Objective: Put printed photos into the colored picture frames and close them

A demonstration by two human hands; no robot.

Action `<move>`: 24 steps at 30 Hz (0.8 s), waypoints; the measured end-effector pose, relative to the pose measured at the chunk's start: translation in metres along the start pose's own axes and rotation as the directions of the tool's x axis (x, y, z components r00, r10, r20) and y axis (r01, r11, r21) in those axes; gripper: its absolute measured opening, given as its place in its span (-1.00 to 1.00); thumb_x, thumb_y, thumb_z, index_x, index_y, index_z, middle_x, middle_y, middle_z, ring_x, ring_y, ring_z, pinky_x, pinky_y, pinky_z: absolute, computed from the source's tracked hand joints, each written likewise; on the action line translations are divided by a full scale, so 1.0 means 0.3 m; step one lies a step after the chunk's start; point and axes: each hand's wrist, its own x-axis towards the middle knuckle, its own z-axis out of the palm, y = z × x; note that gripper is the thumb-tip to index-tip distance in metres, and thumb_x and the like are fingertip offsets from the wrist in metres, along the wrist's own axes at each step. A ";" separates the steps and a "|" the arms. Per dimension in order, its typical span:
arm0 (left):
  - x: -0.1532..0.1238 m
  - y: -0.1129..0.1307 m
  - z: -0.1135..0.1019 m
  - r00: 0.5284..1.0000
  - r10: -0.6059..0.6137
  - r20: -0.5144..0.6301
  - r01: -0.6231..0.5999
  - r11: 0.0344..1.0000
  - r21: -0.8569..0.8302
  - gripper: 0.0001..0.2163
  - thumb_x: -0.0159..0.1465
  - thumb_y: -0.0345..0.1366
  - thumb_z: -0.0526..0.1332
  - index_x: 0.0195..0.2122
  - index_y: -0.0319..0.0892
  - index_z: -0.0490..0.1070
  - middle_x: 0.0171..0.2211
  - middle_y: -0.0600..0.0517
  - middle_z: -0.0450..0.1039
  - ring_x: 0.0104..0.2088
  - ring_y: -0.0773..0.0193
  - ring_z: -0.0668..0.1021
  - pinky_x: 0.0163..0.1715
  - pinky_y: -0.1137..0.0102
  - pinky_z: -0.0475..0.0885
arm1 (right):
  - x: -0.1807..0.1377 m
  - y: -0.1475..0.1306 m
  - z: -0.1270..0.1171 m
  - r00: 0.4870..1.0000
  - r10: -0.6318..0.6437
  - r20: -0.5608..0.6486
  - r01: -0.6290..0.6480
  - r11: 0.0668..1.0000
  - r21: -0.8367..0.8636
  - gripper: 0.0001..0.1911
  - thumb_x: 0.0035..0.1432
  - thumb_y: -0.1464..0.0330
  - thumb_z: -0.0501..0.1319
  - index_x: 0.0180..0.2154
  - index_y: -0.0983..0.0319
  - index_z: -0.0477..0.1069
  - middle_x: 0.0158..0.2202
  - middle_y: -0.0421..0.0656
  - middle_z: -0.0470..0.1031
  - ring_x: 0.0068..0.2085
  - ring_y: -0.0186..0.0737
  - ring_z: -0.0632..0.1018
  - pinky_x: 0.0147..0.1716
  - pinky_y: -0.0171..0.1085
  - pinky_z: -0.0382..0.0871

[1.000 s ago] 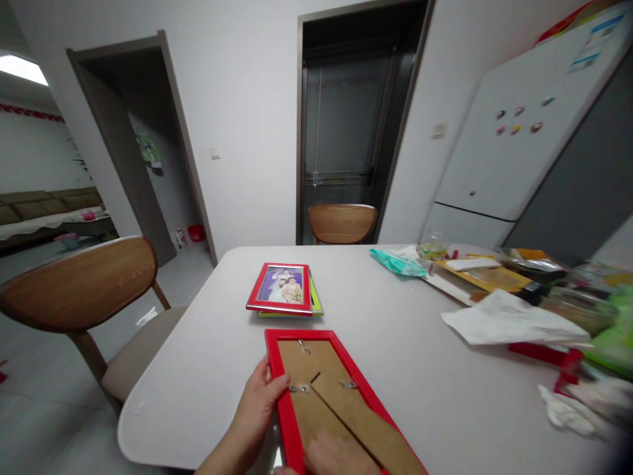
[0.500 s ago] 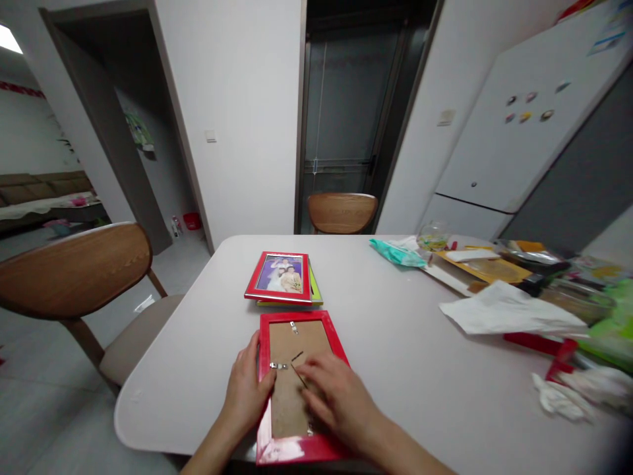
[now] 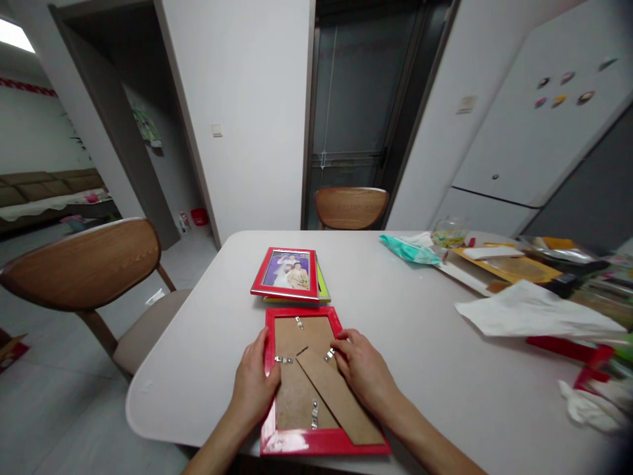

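A red picture frame (image 3: 301,442) lies face down on the white table (image 3: 415,369), its brown backing board and fold-out stand showing. My left hand (image 3: 254,386) rests on the frame's left edge, its thumb at a small metal clip. On the right edge lies my right hand (image 3: 363,369), fingers curled, fingertips at another metal clip. Just beyond, a second red frame (image 3: 287,272) with a photo lies face up on a yellow-green frame.
Wooden chairs stand at the left (image 3: 89,270) and far side (image 3: 351,206) of the table. Papers (image 3: 529,310), a teal packet (image 3: 410,249), a glass jar (image 3: 448,234) and other clutter crowd the table's right side. A white fridge (image 3: 534,132) stands behind.
The frame has slid further onto the table and straightened. My right hand moved from the backing's middle to the right-side clip; the stand now shows uncovered.
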 end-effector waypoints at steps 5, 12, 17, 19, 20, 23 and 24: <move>0.006 0.001 -0.001 1.000 0.017 0.004 -0.017 0.995 0.093 -0.47 0.01 -0.46 0.06 0.06 -0.25 0.06 -0.03 -0.10 0.26 -0.05 0.20 0.32 -0.03 0.27 0.20 | -0.005 0.009 0.004 0.998 -0.018 -0.063 0.019 1.000 0.024 -0.71 0.03 0.49 0.00 -0.20 0.29 0.39 -0.19 -0.03 0.34 -0.17 -0.19 0.35 -0.16 -0.26 0.25; 0.033 0.012 0.005 0.999 0.049 0.003 -0.049 0.981 0.186 -0.46 -0.07 -0.53 0.05 0.01 -0.23 0.15 -0.07 -0.06 0.30 -0.08 0.18 0.33 -0.04 0.29 0.20 | -0.006 0.020 0.019 0.997 -0.032 -0.076 0.036 0.998 0.047 -0.68 0.02 0.51 0.00 -0.15 0.32 0.35 -0.15 -0.02 0.34 -0.15 -0.19 0.34 -0.13 -0.25 0.24; 0.031 0.008 0.023 0.998 0.060 -0.037 -0.051 0.977 0.207 -0.52 -0.04 -0.53 0.03 -0.03 -0.27 0.19 -0.08 -0.09 0.30 -0.09 0.17 0.32 -0.04 0.26 0.20 | -0.005 0.026 0.018 0.997 -0.043 -0.070 0.044 0.999 0.012 -0.68 0.02 0.51 0.01 -0.15 0.31 0.35 -0.14 -0.03 0.33 -0.14 -0.20 0.32 -0.14 -0.28 0.22; 0.025 0.002 0.025 0.997 0.061 -0.042 -0.051 0.978 0.203 -0.53 -0.03 -0.52 0.03 -0.03 -0.25 0.19 -0.08 -0.08 0.30 -0.09 0.17 0.33 -0.05 0.25 0.22 | -0.003 0.018 0.004 0.997 -0.048 -0.053 0.047 0.999 -0.027 -0.69 0.01 0.50 0.03 -0.18 0.27 0.36 -0.15 -0.05 0.34 -0.16 -0.19 0.32 -0.18 -0.27 0.21; 0.021 -0.001 0.024 0.997 0.061 -0.041 -0.052 0.979 0.199 -0.54 -0.02 -0.52 0.02 -0.03 -0.25 0.19 -0.08 -0.08 0.30 -0.09 0.18 0.34 -0.05 0.25 0.22 | 0.003 0.010 -0.004 0.998 -0.056 -0.041 0.054 0.997 -0.055 -0.70 0.00 0.49 0.04 -0.19 0.25 0.37 -0.16 -0.07 0.34 -0.16 -0.18 0.31 -0.20 -0.25 0.20; 0.007 -0.011 0.020 0.997 0.064 -0.034 -0.056 0.981 0.183 -0.52 -0.03 -0.51 0.02 -0.01 -0.27 0.18 -0.04 -0.09 0.28 -0.04 0.19 0.32 -0.02 0.26 0.21 | 0.042 -0.033 -0.019 0.995 -0.096 -0.004 0.095 0.989 -0.114 -0.73 0.03 0.45 0.03 -0.22 0.21 0.38 -0.21 -0.10 0.37 -0.17 -0.16 0.30 -0.23 -0.23 0.16; 0.003 -0.013 0.018 0.997 0.064 -0.031 -0.058 0.983 0.176 -0.51 -0.03 -0.52 0.02 0.00 -0.28 0.16 -0.03 -0.10 0.27 -0.02 0.19 0.31 0.00 0.26 0.20 | 0.063 -0.051 -0.018 0.993 -0.114 0.013 0.115 0.987 -0.115 -0.74 0.05 0.44 0.01 -0.22 0.21 0.38 -0.22 -0.10 0.37 -0.18 -0.16 0.30 -0.24 -0.24 0.15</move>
